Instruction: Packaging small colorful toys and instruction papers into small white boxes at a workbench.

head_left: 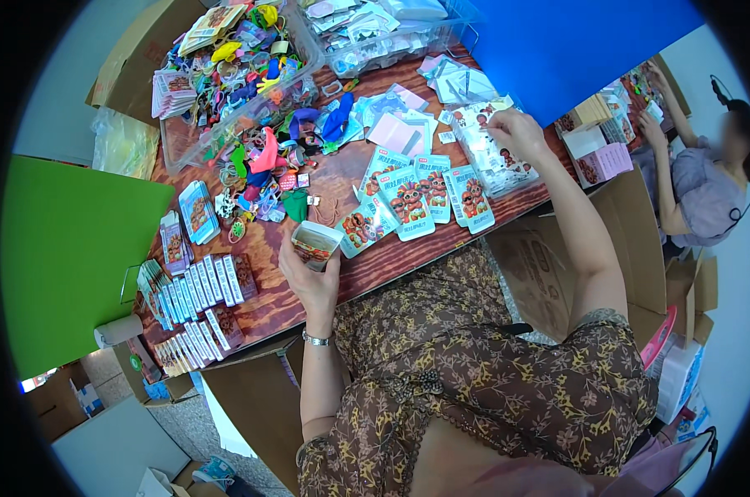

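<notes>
My left hand (pixel 305 275) is wrapped round a small open carton (pixel 318 238), whose open top faces up. At the far right, my right hand (pixel 520 134) reaches down over a pile of white packets printed with small figures (pixel 492 166). Its fingertips are pinched together at the pile's upper part, and what they hold is too small to make out. Between the hands lie several flat light-blue cartons with cartoon figures (pixel 414 205), overlapping near the table edge. A tangle of thin brown cords (pixel 328 214) lies just beyond the carton in my left hand.
Clear bins of colourful trinkets (pixel 259 70) and flat packets (pixel 383 41) stand at the back. Loose trinkets (pixel 263 174) spill across the wood-patterned table (pixel 391 277). Filled cartons (pixel 197 294) stand in rows at left. A large cardboard box (pixel 540 277) sits below right. Another person (pixel 698 182) works at far right.
</notes>
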